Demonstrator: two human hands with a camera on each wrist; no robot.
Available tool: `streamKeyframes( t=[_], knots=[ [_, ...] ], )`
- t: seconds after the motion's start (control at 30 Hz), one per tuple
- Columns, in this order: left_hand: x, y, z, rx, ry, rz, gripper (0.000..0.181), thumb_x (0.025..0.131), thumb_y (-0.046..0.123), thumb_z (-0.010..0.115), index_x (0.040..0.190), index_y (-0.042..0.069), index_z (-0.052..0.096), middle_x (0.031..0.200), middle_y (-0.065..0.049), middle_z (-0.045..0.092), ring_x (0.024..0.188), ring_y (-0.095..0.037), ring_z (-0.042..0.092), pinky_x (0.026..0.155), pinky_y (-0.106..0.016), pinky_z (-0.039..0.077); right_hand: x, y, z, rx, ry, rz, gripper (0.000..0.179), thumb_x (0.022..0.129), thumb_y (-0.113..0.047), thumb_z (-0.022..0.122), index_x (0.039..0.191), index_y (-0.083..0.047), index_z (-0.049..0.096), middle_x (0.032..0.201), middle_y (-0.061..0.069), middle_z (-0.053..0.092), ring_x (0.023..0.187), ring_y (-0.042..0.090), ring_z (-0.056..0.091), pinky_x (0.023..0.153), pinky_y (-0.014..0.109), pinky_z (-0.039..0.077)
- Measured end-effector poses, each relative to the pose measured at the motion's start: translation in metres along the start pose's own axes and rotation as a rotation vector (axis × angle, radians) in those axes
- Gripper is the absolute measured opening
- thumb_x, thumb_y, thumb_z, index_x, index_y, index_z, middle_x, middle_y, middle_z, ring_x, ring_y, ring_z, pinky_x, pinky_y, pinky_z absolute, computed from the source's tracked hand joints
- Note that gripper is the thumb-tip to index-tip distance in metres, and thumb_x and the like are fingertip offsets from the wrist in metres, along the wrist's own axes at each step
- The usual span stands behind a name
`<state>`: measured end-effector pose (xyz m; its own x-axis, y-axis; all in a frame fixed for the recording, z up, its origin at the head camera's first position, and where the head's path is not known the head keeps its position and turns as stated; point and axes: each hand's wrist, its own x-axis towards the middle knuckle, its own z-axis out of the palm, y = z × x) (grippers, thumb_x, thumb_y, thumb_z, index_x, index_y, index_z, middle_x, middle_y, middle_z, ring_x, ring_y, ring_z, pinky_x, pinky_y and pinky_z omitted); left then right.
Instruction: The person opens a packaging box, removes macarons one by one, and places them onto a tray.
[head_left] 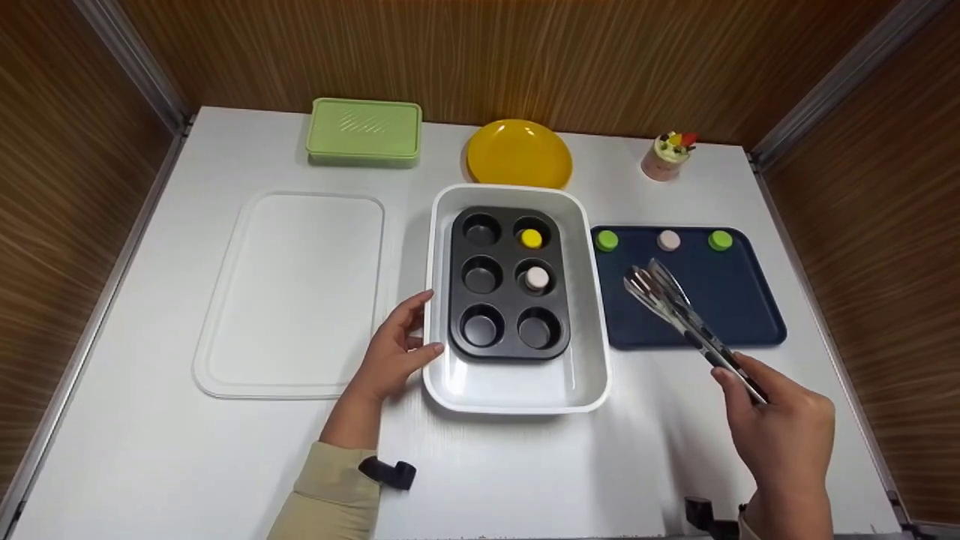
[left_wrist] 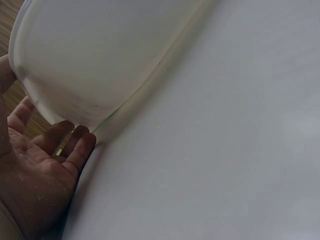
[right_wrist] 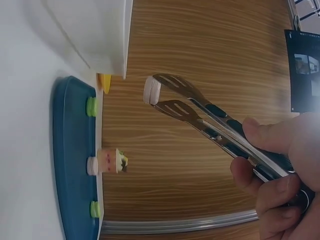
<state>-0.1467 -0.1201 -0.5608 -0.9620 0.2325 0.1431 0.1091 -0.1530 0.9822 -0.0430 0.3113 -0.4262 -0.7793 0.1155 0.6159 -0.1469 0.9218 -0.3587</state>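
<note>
In the head view my left hand point(head_left: 394, 349) holds the left side of a white rectangular tub point(head_left: 517, 394), thumb at the rim and fingers along the outer wall. Inside the tub lies a dark muffin tin point(head_left: 510, 300); a yellow macaron point(head_left: 531, 238) and a pale pink macaron point(head_left: 537, 278) sit in two right-hand cups. My right hand point(head_left: 787, 420) grips metal tongs point(head_left: 694, 334) above the blue tray point(head_left: 697, 300). The right wrist view shows another pale pink macaron point(right_wrist: 152, 90) between the tong tips, raised off the tray.
On the tray's far edge are a green macaron point(head_left: 607, 240), a pink one point(head_left: 669, 240) and another green one point(head_left: 720, 240). A white lid point(head_left: 296, 292) lies at left. Behind stand a green lidded box point(head_left: 365, 129), a yellow plate point(head_left: 519, 154) and a dessert cup point(head_left: 664, 161).
</note>
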Motion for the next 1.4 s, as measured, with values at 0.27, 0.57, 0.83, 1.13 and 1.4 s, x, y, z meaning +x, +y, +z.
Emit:
streamKeyframes(
  t=[0.27,0.57,0.83,1.13,1.4],
  knots=[
    [0.001,-0.001,-0.001,0.004,0.003,-0.003,0.075,0.087,-0.010,0.073,0.155,-0.007,0.043,0.143,-0.032,0.056,0.130,-0.045,0.056,0.094,-0.033,0.058,-0.003,0.003,0.001,-0.017,-0.037,-0.013,0.025,0.076,0.000,0.090,0.100,0.002,0.082,0.085,0.019,0.078,0.067,0.044,0.071,0.064,0.032,0.046],
    [0.001,-0.001,0.000,0.024,0.011,-0.014,0.075,0.086,-0.008,0.074,0.155,-0.005,0.044,0.141,-0.030,0.058,0.129,-0.044,0.057,0.095,-0.035,0.057,-0.007,0.008,0.007,-0.030,-0.137,0.051,0.022,0.080,-0.001,0.089,0.101,0.001,0.082,0.086,0.020,0.078,0.071,0.045,0.073,0.063,0.051,0.051],
    [0.001,-0.001,-0.001,0.022,0.004,-0.007,0.075,0.087,-0.008,0.074,0.155,-0.006,0.044,0.140,-0.030,0.058,0.128,-0.044,0.057,0.094,-0.034,0.058,-0.009,0.013,0.010,-0.050,-0.195,0.064,0.021,0.081,-0.003,0.089,0.100,0.001,0.082,0.080,0.017,0.077,0.065,0.044,0.072,0.057,0.061,0.051],
    [0.001,-0.001,-0.001,0.036,0.006,-0.004,0.074,0.087,-0.007,0.075,0.155,-0.005,0.044,0.142,-0.029,0.058,0.130,-0.044,0.057,0.095,-0.036,0.057,-0.011,0.012,0.010,-0.057,-0.255,0.103,0.021,0.083,-0.006,0.087,0.102,0.001,0.082,0.083,0.017,0.078,0.068,0.044,0.073,0.058,0.065,0.053],
    [0.001,-0.001,-0.001,0.020,0.004,-0.009,0.074,0.087,-0.008,0.074,0.155,-0.005,0.044,0.141,-0.029,0.059,0.130,-0.043,0.057,0.094,-0.035,0.058,-0.012,0.011,0.009,-0.068,-0.320,0.145,0.022,0.085,-0.008,0.087,0.104,0.001,0.081,0.086,0.018,0.078,0.072,0.046,0.073,0.060,0.065,0.053]
  ],
)
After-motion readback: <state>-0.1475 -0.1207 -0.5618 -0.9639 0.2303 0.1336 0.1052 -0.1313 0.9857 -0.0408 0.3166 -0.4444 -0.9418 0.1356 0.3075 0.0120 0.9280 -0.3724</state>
